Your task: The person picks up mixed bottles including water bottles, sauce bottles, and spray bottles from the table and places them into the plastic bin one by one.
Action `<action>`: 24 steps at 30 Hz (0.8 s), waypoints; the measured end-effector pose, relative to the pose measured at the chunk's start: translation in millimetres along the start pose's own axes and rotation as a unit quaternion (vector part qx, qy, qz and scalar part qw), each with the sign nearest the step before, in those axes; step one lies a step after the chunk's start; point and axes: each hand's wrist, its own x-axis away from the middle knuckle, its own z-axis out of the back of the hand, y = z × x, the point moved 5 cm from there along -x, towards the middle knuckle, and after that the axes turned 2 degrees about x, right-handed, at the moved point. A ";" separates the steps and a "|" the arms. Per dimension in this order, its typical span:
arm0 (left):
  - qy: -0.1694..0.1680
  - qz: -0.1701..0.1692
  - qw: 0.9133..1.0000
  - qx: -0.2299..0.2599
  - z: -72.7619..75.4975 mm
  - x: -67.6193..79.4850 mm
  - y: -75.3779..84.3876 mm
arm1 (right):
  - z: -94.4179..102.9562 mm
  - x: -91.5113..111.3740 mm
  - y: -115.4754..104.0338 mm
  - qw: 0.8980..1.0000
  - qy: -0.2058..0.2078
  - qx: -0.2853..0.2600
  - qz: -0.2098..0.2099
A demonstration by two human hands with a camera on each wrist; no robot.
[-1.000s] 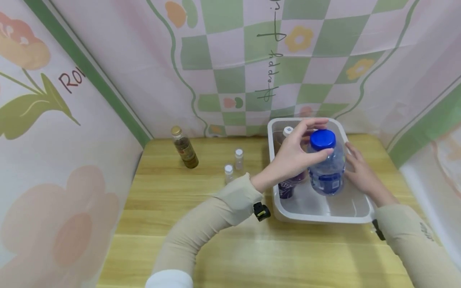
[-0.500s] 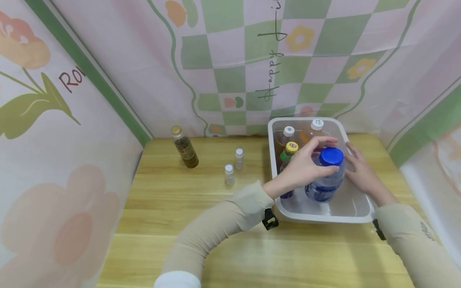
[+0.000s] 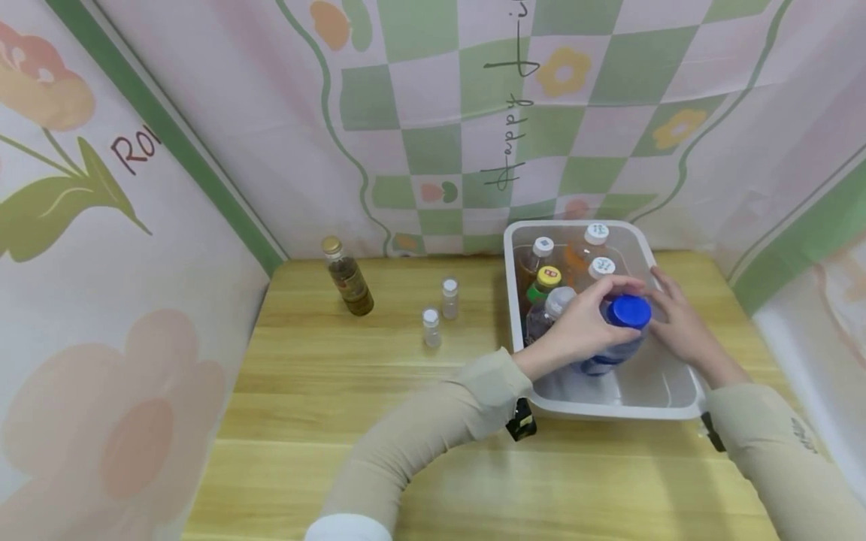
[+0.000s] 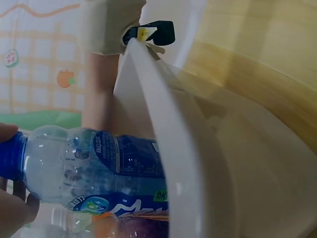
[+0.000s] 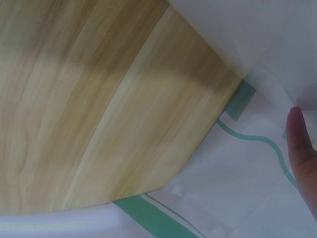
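Observation:
My left hand [image 3: 578,323] grips a clear plastic drink bottle [image 4: 84,168] by its blue screw cap and neck, with fingers and thumb around it. The bottle has a blue label and leans inside a white plastic bin [image 3: 609,412], toward its front half. My right hand [image 3: 683,327] holds the bin's right rim, thumb on the inner side and fingers along the outside. Only one straight finger [image 5: 298,144] of it shows in the right wrist view. Several other bottles, including one with a yellow cap [image 3: 549,276], stand in the bin to the left and back.
A small brown glass bottle [image 3: 350,285] with a gold cap stands at the back left of the wooden table [image 3: 304,421]. Two tiny clear vials [image 3: 431,330] with white caps stand left of the bin. A patterned curtain [image 3: 426,98] hangs behind the table.
My left hand has moved right and toward me, lowering the blue-capped bottle into the bin. More of the bottles behind it show now. My right hand has stayed at the rim.

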 end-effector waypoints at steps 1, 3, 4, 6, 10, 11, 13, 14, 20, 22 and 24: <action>0.000 0.003 1.000 -0.002 -1.2 -0.3 -1.3 | -0.2 -0.2 0.4 1.000 0.000 0.000 0.000; -0.001 0.010 1.000 -0.005 -3.6 -0.7 -3.9 | -0.8 -0.5 1.6 1.000 -0.001 0.000 -0.003; -0.002 0.013 1.000 -0.009 -4.9 -0.7 -5.3 | -1.0 -0.5 2.1 1.000 0.000 0.000 -0.004; -0.002 0.018 1.000 -0.019 -7.5 -0.9 -8.3 | -1.1 -0.6 2.9 1.000 0.002 -0.001 -0.005; 0.003 0.022 0.999 -0.034 -12.7 -1.6 -14.8 | -1.4 -0.5 4.0 1.000 0.004 0.003 -0.008; 0.005 0.023 0.999 -0.037 -14.0 -1.9 -16.4 | -1.7 -0.8 4.1 1.000 0.003 0.005 -0.009; 0.010 0.026 0.999 -0.045 -16.1 -2.4 -19.6 | -2.6 -1.3 4.6 1.000 0.000 0.010 -0.013; 0.013 0.029 0.998 -0.048 -17.2 -2.8 -21.0 | -3.0 -1.6 4.6 1.000 -0.002 0.011 -0.015; 0.030 0.044 0.997 -0.051 -21.9 -3.9 -26.9 | -3.6 -2.1 4.1 1.000 -0.002 0.017 -0.021; 0.035 0.047 0.997 -0.042 -22.8 -3.8 -28.8 | -3.4 -2.0 3.6 1.000 0.000 0.018 -0.020; 0.039 0.052 0.997 -0.037 -23.7 -4.0 -30.8 | -3.2 -1.7 3.1 1.000 0.002 0.019 -0.017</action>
